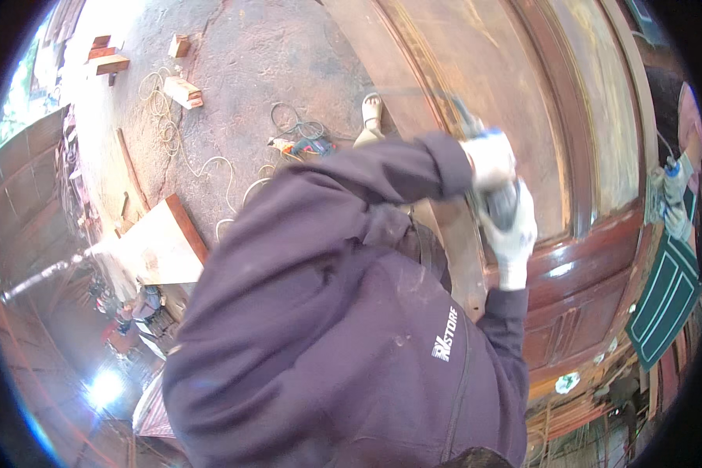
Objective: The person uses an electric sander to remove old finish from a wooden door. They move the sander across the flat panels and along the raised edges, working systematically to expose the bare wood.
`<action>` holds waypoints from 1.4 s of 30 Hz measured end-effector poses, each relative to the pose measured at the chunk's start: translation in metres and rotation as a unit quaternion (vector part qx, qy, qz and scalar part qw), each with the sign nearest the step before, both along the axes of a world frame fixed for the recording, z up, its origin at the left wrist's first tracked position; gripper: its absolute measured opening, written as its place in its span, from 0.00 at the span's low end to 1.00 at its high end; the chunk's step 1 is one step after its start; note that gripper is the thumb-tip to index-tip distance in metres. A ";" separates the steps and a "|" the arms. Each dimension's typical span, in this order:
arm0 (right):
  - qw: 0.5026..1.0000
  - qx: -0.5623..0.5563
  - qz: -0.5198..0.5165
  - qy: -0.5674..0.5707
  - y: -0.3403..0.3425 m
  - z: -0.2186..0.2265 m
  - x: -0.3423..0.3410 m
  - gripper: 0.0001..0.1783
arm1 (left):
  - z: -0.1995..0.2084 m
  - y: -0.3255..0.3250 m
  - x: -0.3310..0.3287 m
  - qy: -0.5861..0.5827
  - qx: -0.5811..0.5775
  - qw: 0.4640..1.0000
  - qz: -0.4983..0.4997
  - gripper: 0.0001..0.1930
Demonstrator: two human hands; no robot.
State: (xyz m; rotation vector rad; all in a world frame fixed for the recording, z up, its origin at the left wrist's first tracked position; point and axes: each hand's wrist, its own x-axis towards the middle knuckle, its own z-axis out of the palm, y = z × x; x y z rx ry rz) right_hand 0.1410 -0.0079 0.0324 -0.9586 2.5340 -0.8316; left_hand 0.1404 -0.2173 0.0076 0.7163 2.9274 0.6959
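Observation:
My right hand (515, 238), in a white glove, wraps round the dark grey body of a hand-held tool (502, 207); its exact kind is hard to make out. Just beyond it, my left hand (491, 160), gloved too, is closed on the tool's far end, where a blurred grey part (466, 115) sticks out. Both hands are over a large panelled wooden door (511, 93) lying to my right. Its upper panels look pale and bare, while the near end (577, 281) is glossy reddish brown. My fingers partly hide the tool.
A blue-green power tool (312, 146) with a coiled cable lies on the floor by a sandalled foot (372, 111). Wood blocks (183, 92), a pale cord (168, 117) and a board (160, 242) are at left. Another person's grey-gloved hand (675, 191) is at far right near a dark green panel (667, 300).

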 end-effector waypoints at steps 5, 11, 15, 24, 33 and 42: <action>0.996 0.082 0.008 0.044 0.108 0.005 0.069 0.52 | -0.037 0.124 0.059 0.106 -0.015 0.994 0.035 0.05; 0.996 0.052 -0.015 0.074 0.030 -0.001 0.122 0.49 | -0.108 0.106 0.124 0.058 -0.105 0.992 0.051 0.05; 0.992 0.053 -0.029 0.113 -0.061 -0.004 0.112 0.49 | -0.069 -0.015 0.091 -0.060 -0.026 0.998 -0.017 0.06; 0.995 -0.039 -0.010 0.087 -0.302 0.000 0.039 0.43 | 0.020 -0.309 0.034 -0.118 -0.022 0.993 -0.018 0.12; 0.991 0.111 0.018 0.080 -0.316 0.012 -0.001 0.39 | -0.004 -0.322 0.005 -0.161 -0.224 0.959 0.059 0.25; 0.961 0.093 -0.239 0.102 -0.085 -0.003 0.136 0.43 | 0.033 -0.062 0.054 -0.296 -0.191 0.931 -0.092 0.50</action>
